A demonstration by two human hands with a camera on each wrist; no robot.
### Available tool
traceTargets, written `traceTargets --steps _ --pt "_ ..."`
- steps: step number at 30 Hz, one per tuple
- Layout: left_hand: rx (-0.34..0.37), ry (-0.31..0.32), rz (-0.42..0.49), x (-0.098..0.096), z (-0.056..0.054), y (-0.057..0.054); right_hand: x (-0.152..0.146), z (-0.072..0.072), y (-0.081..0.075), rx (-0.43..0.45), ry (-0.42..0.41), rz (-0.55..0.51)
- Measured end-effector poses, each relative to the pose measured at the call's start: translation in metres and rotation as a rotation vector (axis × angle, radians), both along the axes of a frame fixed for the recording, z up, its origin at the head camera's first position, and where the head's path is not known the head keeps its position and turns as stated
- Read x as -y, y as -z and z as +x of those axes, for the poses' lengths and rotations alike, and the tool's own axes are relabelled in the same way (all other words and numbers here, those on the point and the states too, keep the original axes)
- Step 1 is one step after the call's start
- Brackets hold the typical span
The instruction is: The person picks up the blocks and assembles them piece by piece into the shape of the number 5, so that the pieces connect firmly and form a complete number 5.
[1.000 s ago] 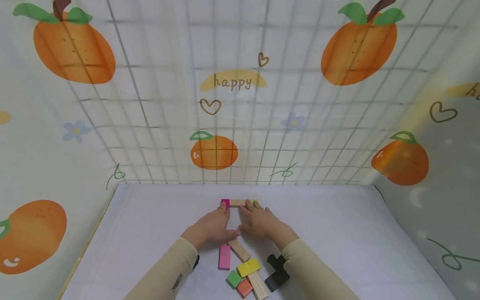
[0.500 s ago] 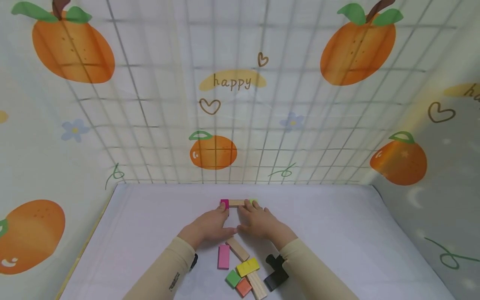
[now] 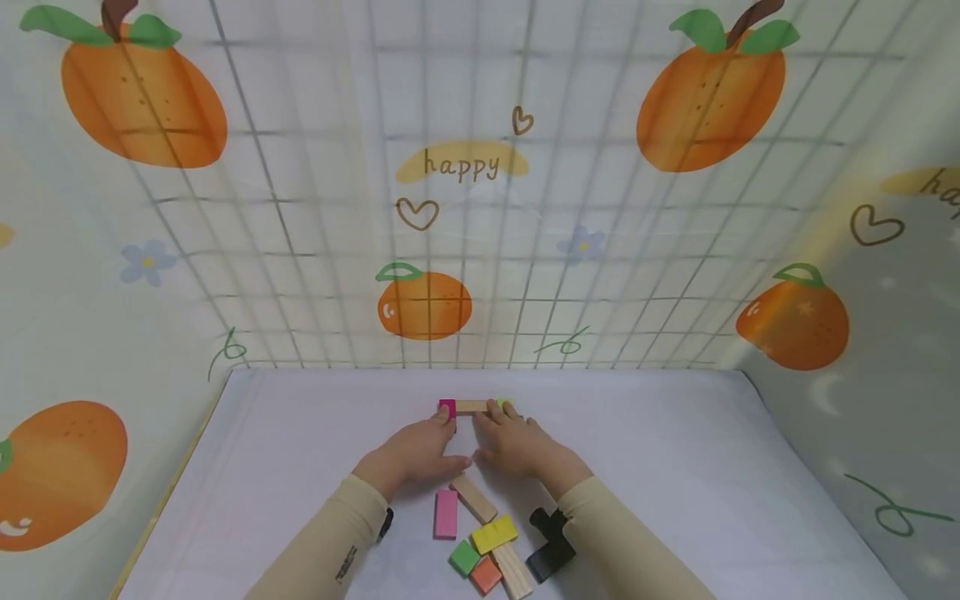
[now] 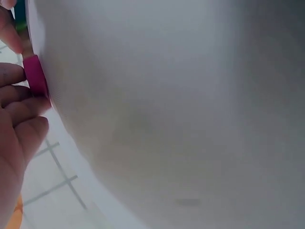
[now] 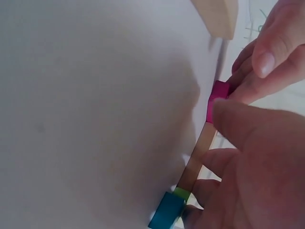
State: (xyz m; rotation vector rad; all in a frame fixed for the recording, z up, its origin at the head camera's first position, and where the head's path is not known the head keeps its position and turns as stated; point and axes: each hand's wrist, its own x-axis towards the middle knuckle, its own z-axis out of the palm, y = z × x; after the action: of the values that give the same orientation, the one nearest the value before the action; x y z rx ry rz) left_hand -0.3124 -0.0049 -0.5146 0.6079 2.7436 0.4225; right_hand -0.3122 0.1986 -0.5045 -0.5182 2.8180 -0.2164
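Note:
At the back of the table a magenta block point(image 3: 447, 407), a natural wood block point(image 3: 471, 407) and a light green block point(image 3: 505, 404) lie end to end in a row. My left hand point(image 3: 408, 452) touches the magenta block with outstretched fingertips. The fingers of my right hand point(image 3: 521, 443) rest along the wood and light green blocks. Both thumbs point inward, close together. In the right wrist view a teal block point(image 5: 167, 211) sits at the light green end. From the left wrist, the fingertips point(image 4: 37, 105) show against the magenta block.
Nearer the body lie a pink block point(image 3: 446, 514), a wood block point(image 3: 474, 498), a yellow block point(image 3: 494, 533), a green block point(image 3: 464, 557), an orange block point(image 3: 485, 575) and another wood block point(image 3: 513, 572). A black device point(image 3: 551, 558) is by the right sleeve. A patterned curtain point(image 3: 480, 225) hangs behind the table.
Both hands stay at the row of blocks, with the left thumb drawn very slightly to the left. The whole head view has drifted a little; the blocks keep their arrangement.

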Motion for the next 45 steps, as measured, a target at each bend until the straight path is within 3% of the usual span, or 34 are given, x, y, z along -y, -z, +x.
traceTargets --steps 11,20,24,27,31,34,36,39,45 --pt "-0.098 0.065 -0.026 0.009 -0.002 -0.006 -0.001 -0.006 0.002 0.029 -0.001 -0.123" --pt "-0.256 0.089 -0.008 0.026 0.012 -0.012 -0.007 -0.011 0.001 0.080 -0.016 -0.253" --pt "-0.213 0.067 0.001 0.043 0.033 -0.011 -0.008 -0.006 -0.003 0.013 -0.020 -0.268" --pt "-0.175 0.081 -0.005 0.050 0.058 -0.007 -0.005 0.008 -0.007 -0.024 -0.047 -0.272" --pt "-0.145 0.223 -0.023 0.047 0.095 0.000 0.001 0.036 -0.012 0.068 -0.185 -0.252" --pt "-0.128 0.331 -0.048 0.040 0.115 -0.003 -0.001 0.056 -0.014 0.141 -0.291 -0.207" --pt "-0.106 0.348 -0.073 0.034 0.122 -0.006 -0.005 0.068 -0.014 0.159 -0.313 -0.175" --pt "-0.079 0.326 -0.113 0.029 0.126 -0.008 -0.013 0.081 -0.013 0.158 -0.306 -0.137" --pt "0.000 0.264 -0.138 0.030 0.130 -0.001 -0.020 0.096 -0.007 0.191 -0.267 -0.116"
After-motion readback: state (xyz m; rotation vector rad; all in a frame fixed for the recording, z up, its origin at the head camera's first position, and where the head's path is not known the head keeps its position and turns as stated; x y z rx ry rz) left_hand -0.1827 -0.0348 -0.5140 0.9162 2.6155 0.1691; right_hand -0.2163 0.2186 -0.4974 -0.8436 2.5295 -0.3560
